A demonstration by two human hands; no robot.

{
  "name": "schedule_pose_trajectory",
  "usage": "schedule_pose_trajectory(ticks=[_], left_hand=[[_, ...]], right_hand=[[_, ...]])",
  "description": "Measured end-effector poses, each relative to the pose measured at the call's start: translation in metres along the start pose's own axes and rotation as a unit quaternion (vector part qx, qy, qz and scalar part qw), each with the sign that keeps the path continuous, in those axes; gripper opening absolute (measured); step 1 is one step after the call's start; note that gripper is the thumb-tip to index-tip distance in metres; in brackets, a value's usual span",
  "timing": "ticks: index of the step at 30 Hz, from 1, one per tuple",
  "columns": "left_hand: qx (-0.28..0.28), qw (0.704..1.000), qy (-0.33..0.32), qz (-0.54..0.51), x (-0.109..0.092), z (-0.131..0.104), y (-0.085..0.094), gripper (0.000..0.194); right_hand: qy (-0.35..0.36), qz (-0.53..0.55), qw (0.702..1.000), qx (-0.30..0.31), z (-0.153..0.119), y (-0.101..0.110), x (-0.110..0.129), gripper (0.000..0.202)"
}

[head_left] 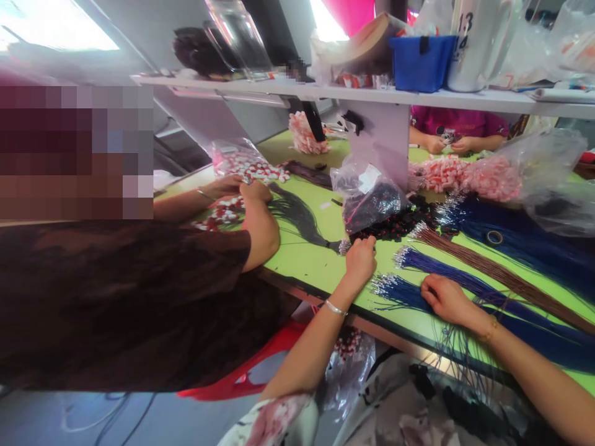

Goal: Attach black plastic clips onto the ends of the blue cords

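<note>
Up on the shelf [520, 103], beyond the right grip [439, 297], the tall white mug [478, 56] flashes its numbers: dark "13" on top, and there's "14", fainter, just below!

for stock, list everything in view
table: one, green, centre
shelf: one, white, above
box: one, blue, shelf
jug: one, white, shelf
bags: several, clear, throughout
blue bundles: several, blue, right
brown bundle: one, brown, right
grey bundle: one, grey, middle
black parts: many, black, middle
pink parts: many, pink, back
bits: many, red/white, left
ring: one, tan, right
co-workers: two, dark/magenta tops, left/opposite
left hand: one, bare, middle
right hand: one, bare, among blue bundles
</note>
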State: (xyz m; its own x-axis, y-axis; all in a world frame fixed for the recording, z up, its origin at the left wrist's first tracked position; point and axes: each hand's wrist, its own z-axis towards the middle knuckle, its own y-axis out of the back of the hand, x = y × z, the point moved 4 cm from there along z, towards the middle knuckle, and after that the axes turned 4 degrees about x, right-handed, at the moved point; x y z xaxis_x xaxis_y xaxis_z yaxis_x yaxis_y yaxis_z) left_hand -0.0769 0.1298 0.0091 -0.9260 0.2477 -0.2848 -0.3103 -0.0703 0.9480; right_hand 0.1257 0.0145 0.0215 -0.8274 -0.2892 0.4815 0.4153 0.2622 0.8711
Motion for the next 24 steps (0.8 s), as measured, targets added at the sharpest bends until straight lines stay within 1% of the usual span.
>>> schedule_pose_trajectory(ticks=[2,3,5,6,7,9,11,14,17,19,22,24], left_hand=[[-0.056,0.996,-0.007,-0.066,0.002,-0.005,0.008,0.027],[-0.089,0.99,-0.014,-0.112,0.003,-0.008,0.014,0.027],[-0.142,0.967,-0.038,-0.209,0.003,-0.013,0.025,0.024],[-0.155,0.953,-0.052,-0.254,0.003,-0.016,0.03,0.02],[-0.156,0.941,-0.066,-0.294,0.002,-0.018,0.033,0.016],[-0.157,0.919,-0.073,-0.356,0.0,-0.022,0.036,0.011],[-0.172,0.897,-0.054,-0.404,0.001,-0.027,0.035,0.009],[-0.194,0.857,-0.01,-0.478,0.005,-0.034,0.031,0.011],[-0.171,0.803,0.021,-0.571,0.006,-0.039,0.029,0.029],[-0.137,0.761,0.046,-0.632,0.005,-0.041,0.03,0.039],[-0.043,0.698,0.093,-0.709,-0.003,-0.046,0.027,0.04],[0.028,0.647,0.112,-0.754,-0.011,-0.052,0.021,0.039]], right_hand=[[0.02,-0.035,0.999,-0.017,-0.001,0.0,0.003,0.017],[0.032,-0.063,0.997,-0.026,-0.001,0.0,0.005,0.018],[0.053,-0.112,0.991,-0.046,-0.002,0.002,0.008,0.017],[0.059,-0.118,0.99,-0.055,-0.002,0.003,0.009,0.017],[0.057,-0.105,0.991,-0.063,-0.002,0.005,0.009,0.016],[0.034,-0.035,0.996,-0.072,-0.003,0.008,0.007,0.015],[0.012,0.051,0.996,-0.068,-0.002,0.011,0.005,0.014],[0.021,0.129,0.989,-0.066,0.004,0.015,0.011,0.013],[0.039,0.169,0.983,-0.066,0.015,0.019,0.023,0.013],[0.047,0.197,0.977,-0.067,0.023,0.021,0.033,0.013],[0.065,0.244,0.964,-0.078,0.033,0.024,0.047,0.012],[0.079,0.263,0.957,-0.09,0.036,0.025,0.053,0.01]])
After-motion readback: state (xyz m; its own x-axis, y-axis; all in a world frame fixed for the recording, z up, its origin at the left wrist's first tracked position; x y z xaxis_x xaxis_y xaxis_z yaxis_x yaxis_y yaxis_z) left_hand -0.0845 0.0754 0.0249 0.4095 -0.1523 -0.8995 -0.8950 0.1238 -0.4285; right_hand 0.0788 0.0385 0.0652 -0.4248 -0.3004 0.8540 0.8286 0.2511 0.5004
